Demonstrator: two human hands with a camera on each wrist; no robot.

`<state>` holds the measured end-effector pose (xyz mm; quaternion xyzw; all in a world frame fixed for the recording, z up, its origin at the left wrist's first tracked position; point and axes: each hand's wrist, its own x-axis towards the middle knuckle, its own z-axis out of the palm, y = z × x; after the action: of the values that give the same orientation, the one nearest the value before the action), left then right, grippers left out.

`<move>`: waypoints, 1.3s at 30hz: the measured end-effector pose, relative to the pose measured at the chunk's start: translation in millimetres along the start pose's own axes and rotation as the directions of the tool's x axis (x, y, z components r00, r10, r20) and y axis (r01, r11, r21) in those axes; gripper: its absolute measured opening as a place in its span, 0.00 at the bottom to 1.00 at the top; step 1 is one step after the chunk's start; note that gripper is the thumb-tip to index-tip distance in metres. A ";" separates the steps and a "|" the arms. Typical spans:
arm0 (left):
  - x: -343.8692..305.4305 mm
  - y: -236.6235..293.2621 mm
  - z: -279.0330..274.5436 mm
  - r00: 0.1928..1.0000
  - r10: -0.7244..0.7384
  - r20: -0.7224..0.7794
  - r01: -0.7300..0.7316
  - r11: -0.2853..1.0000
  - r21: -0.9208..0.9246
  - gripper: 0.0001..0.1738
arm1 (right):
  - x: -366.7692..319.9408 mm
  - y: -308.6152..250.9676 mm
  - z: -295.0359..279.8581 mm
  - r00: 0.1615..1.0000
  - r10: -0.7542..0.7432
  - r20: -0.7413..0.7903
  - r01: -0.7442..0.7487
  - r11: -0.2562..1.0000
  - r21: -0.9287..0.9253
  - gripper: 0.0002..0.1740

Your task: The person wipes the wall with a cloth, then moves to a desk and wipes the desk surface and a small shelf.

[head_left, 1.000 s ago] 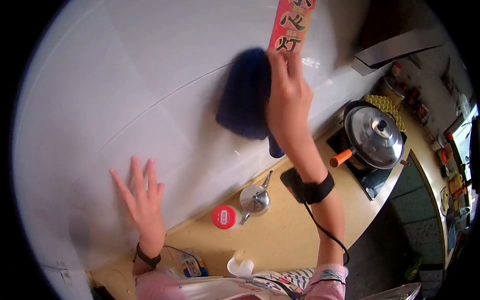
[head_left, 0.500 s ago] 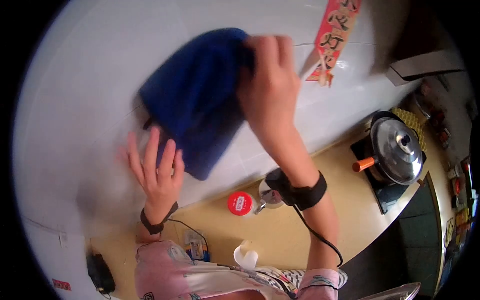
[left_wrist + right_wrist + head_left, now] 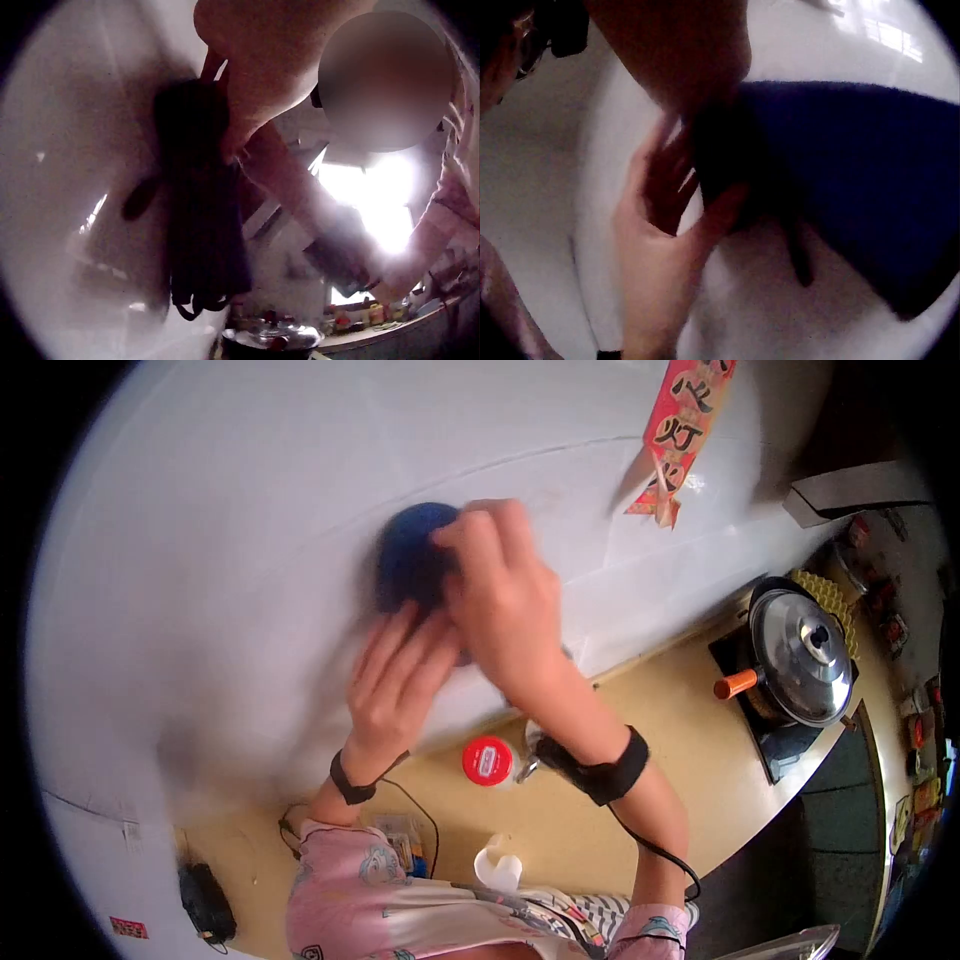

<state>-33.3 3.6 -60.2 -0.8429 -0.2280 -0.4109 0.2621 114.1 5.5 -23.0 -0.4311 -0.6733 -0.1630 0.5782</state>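
Note:
A dark blue cloth (image 3: 412,550) is held up in front of the white tiled wall, bunched between the two hands. My right hand (image 3: 505,595) grips its upper right part with curled fingers. From below, my left hand (image 3: 392,685) reaches the cloth's lower edge. In the right wrist view the left thumb lies over the cloth (image 3: 870,165), and the left fingers are partly hidden near the right hand. The cloth (image 3: 202,217) stretches away as a dark shape in the left wrist view, with a thin loop (image 3: 191,309) at its end.
A red paper strip with black characters (image 3: 680,435) hangs on the wall, its lower end curling. On the counter (image 3: 600,810) stand a red-lidded jar (image 3: 488,761) and a partly covered metal pot. A lidded pan (image 3: 805,650) with an orange handle sits on the stove at right.
The right hand has moved left and down from beside the red strip, carrying the cloth. The left hand has left the wall and come up to the cloth, which now looks more bunched.

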 end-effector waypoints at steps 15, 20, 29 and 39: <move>-50.8 -18.3 -20.1 0.974 -0.200 -0.107 0.220 0.949 0.227 0.41 | -34.1 9.7 19.4 0.994 0.013 -0.105 -0.013 1.000 -0.001 0.17; -61.7 -36.5 -38.7 0.910 -0.414 0.013 0.327 0.736 0.592 0.53 | -40.2 16.4 32.7 0.963 -0.110 -0.247 0.101 0.994 -0.050 0.23; -65.0 -18.1 -31.0 0.809 -0.588 0.026 0.455 0.652 0.606 0.57 | -44.0 15.1 47.6 0.954 -0.147 -0.262 0.134 0.989 -0.067 0.29; -58.3 -8.7 -24.1 0.791 -0.612 0.014 0.486 0.642 0.593 0.56 | -46.3 10.2 37.9 0.982 -0.136 -0.128 0.132 0.990 -0.041 0.24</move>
<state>-84.9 -14.8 -92.7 -0.6561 -0.6107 -0.2925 0.3331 96.0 20.4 -78.9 -0.3826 -0.6588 -0.2401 0.6016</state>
